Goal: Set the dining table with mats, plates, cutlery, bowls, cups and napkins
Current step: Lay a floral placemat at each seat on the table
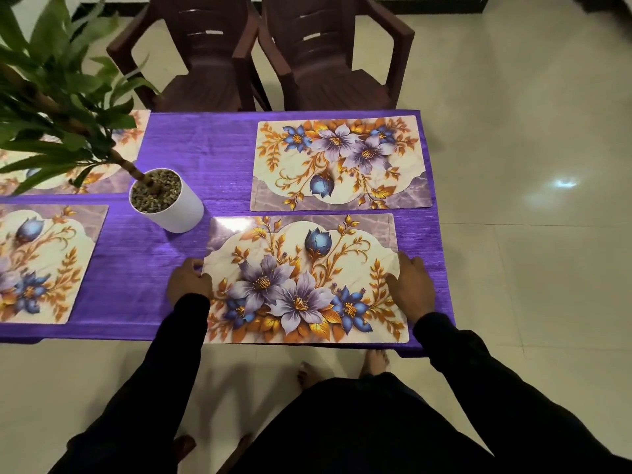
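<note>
Both hands, left [189,281] and right [410,285], grip the near mat [301,282] by its short edges at the table's front edge

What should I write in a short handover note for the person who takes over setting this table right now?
Left hand: holds the left edge of the near right mat.
Right hand: rests on the right edge of that mat; I cannot tell if it grips.
Done: four floral mats lie on the purple tablecloth: far right mat, near left mat, far left mat partly behind the potted plant.
The near right mat's front edge overhangs the table edge slightly.
Left: align this mat, then plates, cutlery, bowls, cups, napkins; none in view.
</note>
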